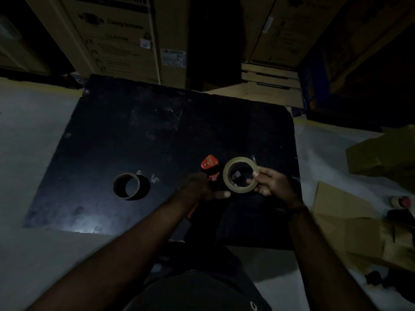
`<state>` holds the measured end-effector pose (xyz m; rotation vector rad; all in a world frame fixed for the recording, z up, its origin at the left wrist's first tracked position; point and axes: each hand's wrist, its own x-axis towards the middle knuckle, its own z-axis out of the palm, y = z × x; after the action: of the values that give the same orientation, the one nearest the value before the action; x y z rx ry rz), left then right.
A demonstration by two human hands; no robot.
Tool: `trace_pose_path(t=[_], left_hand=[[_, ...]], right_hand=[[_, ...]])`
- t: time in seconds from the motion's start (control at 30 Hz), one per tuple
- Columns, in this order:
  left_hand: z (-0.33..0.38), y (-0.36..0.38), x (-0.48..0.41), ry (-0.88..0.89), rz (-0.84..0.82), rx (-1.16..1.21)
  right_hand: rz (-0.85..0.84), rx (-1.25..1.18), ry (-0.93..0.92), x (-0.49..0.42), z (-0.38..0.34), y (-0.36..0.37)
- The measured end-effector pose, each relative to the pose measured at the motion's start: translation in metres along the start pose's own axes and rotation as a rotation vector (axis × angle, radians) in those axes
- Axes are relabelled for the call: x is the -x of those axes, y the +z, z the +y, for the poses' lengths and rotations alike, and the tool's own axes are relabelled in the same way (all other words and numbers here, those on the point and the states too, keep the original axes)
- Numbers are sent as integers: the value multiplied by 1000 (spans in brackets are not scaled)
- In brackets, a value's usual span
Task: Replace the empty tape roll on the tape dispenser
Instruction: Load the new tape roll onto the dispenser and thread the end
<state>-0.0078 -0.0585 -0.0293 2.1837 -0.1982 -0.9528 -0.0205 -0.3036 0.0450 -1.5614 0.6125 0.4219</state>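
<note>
Cartons: a wall of tall brown cardboard cartons point(116, 41) with printed labels fills the back. It is dim and blurred, and the print can't be read.
Floor: pale grey floor point(33, 153) shows on both sides of the work surface.
Bench: the square black bench point(146, 131), scuffed and scratched, sits dead centre. All the action is over its near half.
Loose cardboard: flattened brown cardboard sheets point(336, 205) lie on the floor off to the right, well apart from the hands.
Left hand: the left hand point(199, 187) is low over the near part of the bench. Its fingers point(224, 194) are wrapped round the body of the red-and-black plastic tape dispenser point(210, 163).
Right hand: the right hand point(272, 184) comes in from the right, and its fingers point(256, 174) pinch the full tan tape roll point(239, 189). The thumb is on the face turned to the camera, with the other fingertips at the inner hole.
Tape dispenser: its red head points away from the person, and the handle end is hidden under the left hand.
Tape roll: it stands up on edge with its open centre facing the camera, just beside the dispenser's right side. Something dark shows through the hole, too dim to name. Whether the roll is seated on the dispenser cannot be told.
Empty core: the empty brown cardboard core point(120, 186) lies alone on the bench to the left, well apart from both hands. Its opening is tipped toward the camera.
</note>
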Motion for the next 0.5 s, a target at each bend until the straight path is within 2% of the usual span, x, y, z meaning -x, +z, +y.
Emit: trace_pose_path(t=[0.03,0.13,0.2,0.33,0.5], left_hand=[[8,-3,0,-1,60,118],[27,-13,10,-9,252,43],[31,-12,9,-45,286,15],[31,-7,4,-68,214,32],[38,1,1,-161,197,273]], right_hand=[[-8,-3,23,-4,2,-1],[-39,-24,96,-17,8,-2],[-62,-58,139,-23,11,-3],[-89,-73,184,-33,15,-4],[-150,-17,169,-40,11,-4]])
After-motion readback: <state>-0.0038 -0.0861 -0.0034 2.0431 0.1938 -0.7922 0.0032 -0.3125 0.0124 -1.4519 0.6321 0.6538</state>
